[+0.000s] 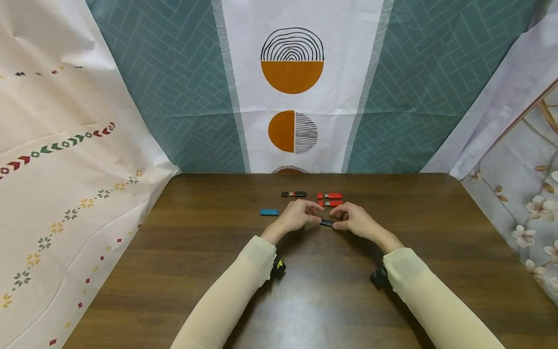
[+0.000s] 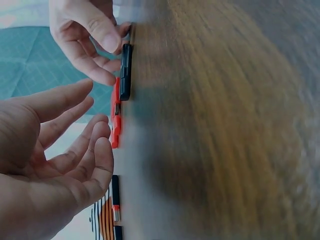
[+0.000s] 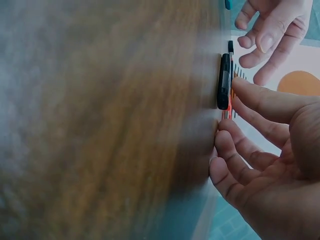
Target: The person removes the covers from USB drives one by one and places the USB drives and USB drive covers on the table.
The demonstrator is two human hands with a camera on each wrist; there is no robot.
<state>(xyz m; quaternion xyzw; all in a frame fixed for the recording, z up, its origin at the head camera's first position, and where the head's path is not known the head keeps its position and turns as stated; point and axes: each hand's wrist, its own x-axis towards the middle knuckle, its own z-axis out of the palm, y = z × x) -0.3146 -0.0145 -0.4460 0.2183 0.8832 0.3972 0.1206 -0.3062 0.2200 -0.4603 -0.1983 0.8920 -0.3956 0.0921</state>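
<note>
A black USB stick (image 1: 327,223) lies on the table between the two hands. My left hand (image 1: 298,215) is at its left end, fingers loosely bent, and the left wrist view shows nothing held in it. My right hand (image 1: 356,221) is at the other end, its thumb close to the stick (image 3: 223,82) in the right wrist view; whether it touches, I cannot tell. Just beyond the fingers are two red USB sticks (image 1: 333,196), each with its cap (image 1: 320,196) off to the left. The nearer red one is partly hidden by the hands.
Behind the left hand lies a black-and-red USB stick (image 1: 300,194) with its black cap (image 1: 285,194) beside it. A blue USB stick (image 1: 269,212) lies left of the left hand. Patterned cloth (image 1: 196,97) hangs at the brown table's (image 1: 209,271) back edge and along both sides.
</note>
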